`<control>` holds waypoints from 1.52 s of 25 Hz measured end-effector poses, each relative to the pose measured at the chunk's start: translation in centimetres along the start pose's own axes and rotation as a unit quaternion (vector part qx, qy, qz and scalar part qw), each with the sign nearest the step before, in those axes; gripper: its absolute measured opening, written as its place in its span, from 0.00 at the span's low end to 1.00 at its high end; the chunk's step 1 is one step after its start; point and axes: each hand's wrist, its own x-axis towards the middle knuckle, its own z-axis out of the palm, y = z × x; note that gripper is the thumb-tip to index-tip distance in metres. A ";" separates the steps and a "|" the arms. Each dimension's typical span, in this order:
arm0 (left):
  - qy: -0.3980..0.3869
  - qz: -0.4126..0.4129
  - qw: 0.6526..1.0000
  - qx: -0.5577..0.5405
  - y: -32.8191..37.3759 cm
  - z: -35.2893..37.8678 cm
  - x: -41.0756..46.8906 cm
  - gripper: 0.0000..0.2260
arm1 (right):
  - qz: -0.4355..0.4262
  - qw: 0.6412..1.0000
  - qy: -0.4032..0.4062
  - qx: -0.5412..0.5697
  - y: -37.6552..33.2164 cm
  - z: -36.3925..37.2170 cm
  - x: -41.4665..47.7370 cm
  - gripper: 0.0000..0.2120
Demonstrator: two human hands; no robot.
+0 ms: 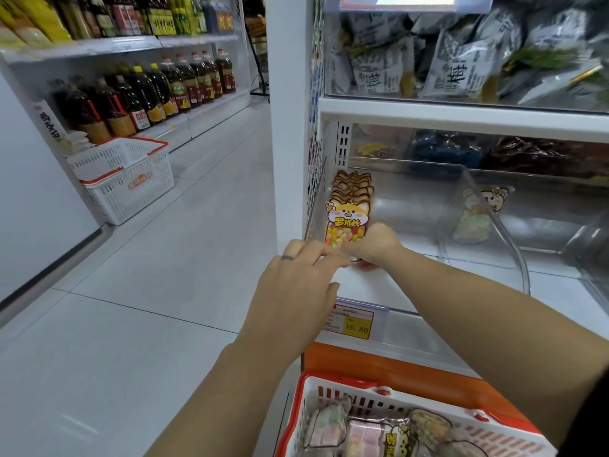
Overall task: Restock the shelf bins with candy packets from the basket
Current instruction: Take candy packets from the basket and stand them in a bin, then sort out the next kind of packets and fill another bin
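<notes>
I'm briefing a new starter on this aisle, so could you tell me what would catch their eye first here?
First, the fox candy packets standing in a row in the clear bin at the shelf's left end, with both hands at the front packet: left hand, right hand. Next, the red-rimmed basket of more packets at the bottom, and the yellow price tag on the shelf edge.
</notes>
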 end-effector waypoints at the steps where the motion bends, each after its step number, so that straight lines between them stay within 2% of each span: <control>1: -0.002 -0.002 1.000 0.001 0.0 0.0 0.0 0.17 | 0.010 1.000 0.004 0.012 0.1 -0.1 -0.1 0.18; 7: -0.018 -0.001 1.000 0.005 0.0 0.0 -0.1 0.16 | 0.013 0.999 0.022 0.024 0.1 -0.2 -0.5 0.21; 12: -0.042 -0.011 0.999 -0.004 0.2 -0.6 0.0 0.17 | 0.065 0.992 -0.060 0.094 0.7 -1.3 -0.4 0.23; 20: -0.065 -0.015 0.998 0.013 0.3 -1.0 0.2 0.18 | 0.075 0.992 -0.074 0.067 1.1 -2.4 -1.0 0.24; 23: -0.067 -0.006 0.998 0.014 0.0 -0.5 0.1 0.18 | 0.034 0.999 -0.034 -0.015 1.4 -3.8 -2.6 0.34; 25: -0.060 -0.005 0.998 0.009 0.0 -0.3 -0.1 0.17 | -0.023 0.997 0.018 -0.067 1.9 -5.1 -4.6 0.42; 26: -0.057 -0.011 0.998 0.003 0.1 -0.2 -0.3 0.17 | -0.060 0.995 0.039 -0.068 2.2 -5.7 -6.0 0.42; 30: -0.005 0.004 1.000 0.015 1.3 0.0 -1.4 0.16 | -0.255 0.965 0.063 0.004 4.2 -7.6 -13.7 0.26; 32: 0.025 0.026 0.999 0.009 2.9 -0.1 -2.5 0.14 | -0.319 0.945 0.070 0.022 6.3 -8.1 -18.0 0.22; 35: 0.000 0.079 0.997 -0.026 6.3 1.3 -5.7 0.12 | -0.332 0.939 0.076 0.046 12.0 -7.1 -22.8 0.18; 36: -0.025 0.098 0.994 -0.033 7.5 2.1 -7.0 0.11 | -0.316 0.945 0.069 0.048 14.2 -6.4 -23.7 0.17; 38: -0.126 0.109 0.985 -0.038 9.0 4.5 -10.0 0.11 | -0.266 0.963 0.036 0.038 18.4 -4.4 -24.5 0.16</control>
